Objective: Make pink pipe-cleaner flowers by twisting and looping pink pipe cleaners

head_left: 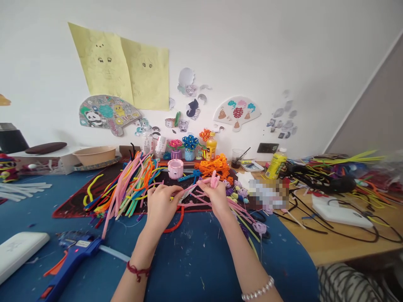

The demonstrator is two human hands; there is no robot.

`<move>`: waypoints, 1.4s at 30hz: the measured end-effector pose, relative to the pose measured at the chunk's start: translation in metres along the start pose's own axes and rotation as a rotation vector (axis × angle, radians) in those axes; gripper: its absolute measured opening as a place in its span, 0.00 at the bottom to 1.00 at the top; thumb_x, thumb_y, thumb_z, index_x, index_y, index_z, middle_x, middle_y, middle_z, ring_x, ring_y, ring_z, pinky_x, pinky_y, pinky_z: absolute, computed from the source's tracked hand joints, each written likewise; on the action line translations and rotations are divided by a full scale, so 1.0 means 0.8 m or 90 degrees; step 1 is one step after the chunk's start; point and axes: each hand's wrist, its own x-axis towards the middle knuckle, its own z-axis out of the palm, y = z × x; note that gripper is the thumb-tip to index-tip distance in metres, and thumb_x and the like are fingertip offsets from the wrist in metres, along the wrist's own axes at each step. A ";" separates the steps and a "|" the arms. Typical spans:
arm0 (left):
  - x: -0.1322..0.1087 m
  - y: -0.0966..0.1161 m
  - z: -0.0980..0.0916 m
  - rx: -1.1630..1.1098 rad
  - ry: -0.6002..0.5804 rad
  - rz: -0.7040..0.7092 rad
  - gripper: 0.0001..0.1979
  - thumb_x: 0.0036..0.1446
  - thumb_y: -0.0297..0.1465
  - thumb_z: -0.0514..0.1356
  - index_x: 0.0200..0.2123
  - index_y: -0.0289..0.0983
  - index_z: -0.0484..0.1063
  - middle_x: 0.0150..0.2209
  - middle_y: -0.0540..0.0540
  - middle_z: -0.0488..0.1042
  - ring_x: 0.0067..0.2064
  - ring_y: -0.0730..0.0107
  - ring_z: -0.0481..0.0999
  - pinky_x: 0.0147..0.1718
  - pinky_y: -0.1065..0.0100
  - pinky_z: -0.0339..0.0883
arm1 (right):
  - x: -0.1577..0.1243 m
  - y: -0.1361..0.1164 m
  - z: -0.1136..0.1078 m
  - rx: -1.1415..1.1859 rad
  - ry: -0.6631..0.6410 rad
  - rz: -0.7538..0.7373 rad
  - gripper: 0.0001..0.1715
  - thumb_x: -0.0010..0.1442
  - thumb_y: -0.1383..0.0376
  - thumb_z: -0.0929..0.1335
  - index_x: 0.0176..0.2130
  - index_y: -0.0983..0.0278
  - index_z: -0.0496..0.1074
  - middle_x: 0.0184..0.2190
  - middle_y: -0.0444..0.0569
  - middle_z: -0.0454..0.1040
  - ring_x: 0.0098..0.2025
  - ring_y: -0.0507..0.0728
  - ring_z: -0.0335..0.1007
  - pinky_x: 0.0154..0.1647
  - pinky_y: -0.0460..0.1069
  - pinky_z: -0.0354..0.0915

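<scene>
On my feed, item one: the left hand (162,205), fingers curled in and pinching one end of a bundle of pink pipe cleaners (197,193), with a red cord bracelet (137,270) on its wrist. Item two: the right hand (217,200), fingertips pressed together on the same bundle, with small pink loops (214,178) standing up just above its knuckles and a pearl bracelet (258,290) on its wrist. The pink pipe cleaners sit between the two hands, held a little above the front edge of a black mat (75,201), and loose pink stems trail from them to the right. Item three: a red ring (175,225) lies flat on the blue table cover (195,260) just under the left hand. Item four: a large fan of mixed coloured pipe cleaners (132,184) lies on the black mat to the left of the hands. Item five: a pink cup (175,168) stands behind the hands, and a heap of orange pipe cleaners (215,167) lies to its right. Item six: a blue glue gun (74,256) lies near the lower left, with a white flat device (19,249) beside it. Item seven: a yellow bottle (276,164) stands on the wooden table (330,245) at the right, among black and green stems. I cannot tell how many stems each hand grips.
</scene>
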 end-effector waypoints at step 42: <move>-0.008 0.016 0.000 -0.060 0.036 0.029 0.16 0.62 0.36 0.50 0.38 0.36 0.77 0.31 0.45 0.80 0.31 0.65 0.77 0.28 0.71 0.62 | -0.023 -0.026 0.000 0.004 -0.462 0.161 0.28 0.57 0.42 0.65 0.27 0.64 0.68 0.18 0.36 0.48 0.20 0.47 0.38 0.20 0.47 0.36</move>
